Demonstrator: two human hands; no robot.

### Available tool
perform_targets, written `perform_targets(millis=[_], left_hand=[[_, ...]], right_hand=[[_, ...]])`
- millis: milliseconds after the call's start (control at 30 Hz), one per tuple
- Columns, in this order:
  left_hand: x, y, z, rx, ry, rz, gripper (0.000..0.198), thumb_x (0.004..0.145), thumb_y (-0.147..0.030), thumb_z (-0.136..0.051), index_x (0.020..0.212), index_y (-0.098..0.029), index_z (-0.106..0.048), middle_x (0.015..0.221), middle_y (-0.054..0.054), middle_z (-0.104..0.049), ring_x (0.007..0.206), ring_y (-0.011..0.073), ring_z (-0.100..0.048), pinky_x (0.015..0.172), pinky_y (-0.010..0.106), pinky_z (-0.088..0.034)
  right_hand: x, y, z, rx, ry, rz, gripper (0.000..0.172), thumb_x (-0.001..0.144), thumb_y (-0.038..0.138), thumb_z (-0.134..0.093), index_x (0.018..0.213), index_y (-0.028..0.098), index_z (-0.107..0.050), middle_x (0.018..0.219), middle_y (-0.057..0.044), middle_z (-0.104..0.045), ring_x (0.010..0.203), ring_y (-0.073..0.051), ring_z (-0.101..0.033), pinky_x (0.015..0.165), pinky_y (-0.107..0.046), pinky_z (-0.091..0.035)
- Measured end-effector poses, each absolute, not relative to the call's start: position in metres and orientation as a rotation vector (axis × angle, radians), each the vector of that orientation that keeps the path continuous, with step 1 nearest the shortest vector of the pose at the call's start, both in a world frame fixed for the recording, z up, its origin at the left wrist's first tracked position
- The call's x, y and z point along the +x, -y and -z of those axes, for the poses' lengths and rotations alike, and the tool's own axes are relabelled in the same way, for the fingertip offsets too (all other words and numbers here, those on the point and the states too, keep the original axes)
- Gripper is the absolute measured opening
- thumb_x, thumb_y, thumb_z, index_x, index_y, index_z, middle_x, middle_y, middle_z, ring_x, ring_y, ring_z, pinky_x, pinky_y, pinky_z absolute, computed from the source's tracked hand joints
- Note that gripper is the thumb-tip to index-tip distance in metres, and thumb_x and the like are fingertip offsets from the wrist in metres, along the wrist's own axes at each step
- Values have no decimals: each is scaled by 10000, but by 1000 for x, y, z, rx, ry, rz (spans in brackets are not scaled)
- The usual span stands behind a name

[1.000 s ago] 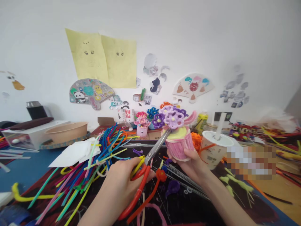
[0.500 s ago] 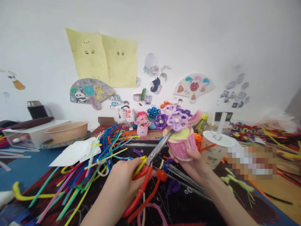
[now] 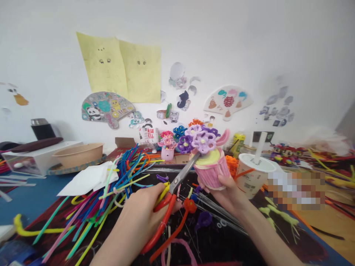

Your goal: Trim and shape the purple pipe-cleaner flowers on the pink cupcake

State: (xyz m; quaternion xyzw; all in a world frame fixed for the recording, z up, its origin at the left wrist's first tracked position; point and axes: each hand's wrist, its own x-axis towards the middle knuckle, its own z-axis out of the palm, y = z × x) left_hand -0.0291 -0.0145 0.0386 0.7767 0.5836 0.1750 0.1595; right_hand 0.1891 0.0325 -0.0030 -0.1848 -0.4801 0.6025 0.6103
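The left hand point(image 3: 146, 208) grasps scissors point(image 3: 181, 177), blades seemingly working beneath the purple flowers point(image 3: 204, 143), while the right hand point(image 3: 229, 192) clasps the pink pot point(image 3: 212, 173), which the next move likely needs steady.

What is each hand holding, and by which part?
Left hand: scissors, by the orange-red handles. Right hand: pink flower pot, by its lower side.

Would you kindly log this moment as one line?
left hand: scissors | right hand: pink pot | blades: at pot, below purple flowers
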Motion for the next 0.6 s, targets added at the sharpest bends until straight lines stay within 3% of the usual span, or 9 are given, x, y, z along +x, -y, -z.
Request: perform_targets(millis=[167,300,467,600], left_hand=[[-31,19,-45,2166,-1743,-424,259,829,-462,-485,860,-218,-565,889,50,-694,831,253,-628,678,287,-354],[-31,18,-43,2180,-1714,-422,289,836,-478,-465,879,-214,-575,875,57,-686,805,242,-616,681,288,-349],[-30,14,-38,2219,-1723,-404,329,828,-520,-465,706,-215,-486,641,-18,-514,589,145,-413,591,261,-276],[-30,13,-37,2208,-1700,-456,376,802,-515,-509,608,-216,-387,556,-61,-374,544,114,-296,549,251,-224]], right_hand=[[190,-36,5,-438,1108,-1370,446,632,432,-786,968,174,-646,750,-47,-614,604,-148,-509,498,-241,-406],[191,-36,5,-446,1107,-1353,448,641,438,-777,986,184,-645,749,-43,-614,608,-150,-512,506,-244,-412],[191,-34,1,-464,1111,-1366,479,613,446,-792,993,191,-649,791,-56,-640,606,-157,-523,489,-246,-400],[190,-34,0,-451,1110,-1357,482,612,444,-797,993,190,-644,778,-48,-634,594,-148,-522,485,-239,-398]])
